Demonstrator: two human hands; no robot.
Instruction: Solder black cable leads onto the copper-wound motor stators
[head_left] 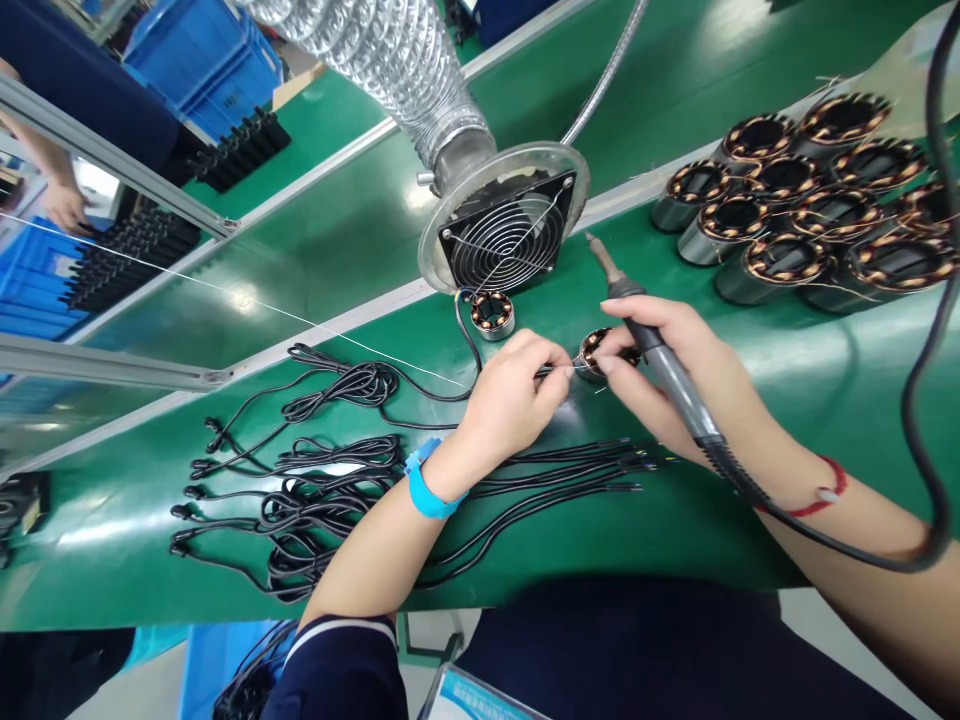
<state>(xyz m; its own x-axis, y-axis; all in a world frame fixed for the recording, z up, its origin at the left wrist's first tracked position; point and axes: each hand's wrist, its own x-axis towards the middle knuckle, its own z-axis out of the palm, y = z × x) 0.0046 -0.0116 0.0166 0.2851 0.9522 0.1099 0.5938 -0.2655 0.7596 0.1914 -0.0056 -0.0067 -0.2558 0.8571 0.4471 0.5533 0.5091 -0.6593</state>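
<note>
Two hands over a green shiny workbench [225, 440], near a round metal fume hood with black fan [506, 235].
The left hand [517, 390] pinches a thin black cable end; the right hand [675, 370] grips a dark soldering iron [675, 385], fingertips at the small copper-wound metal ring [596, 350] on the bench.

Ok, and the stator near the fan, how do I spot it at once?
Follow the silver corrugated duct down to its round hood and black fan. Just below the fan, on the green bench, sits one short, copper-wound stator. It stands apart from the cluster of stators and the one by the hands, with a black cable curving beside it.
</note>
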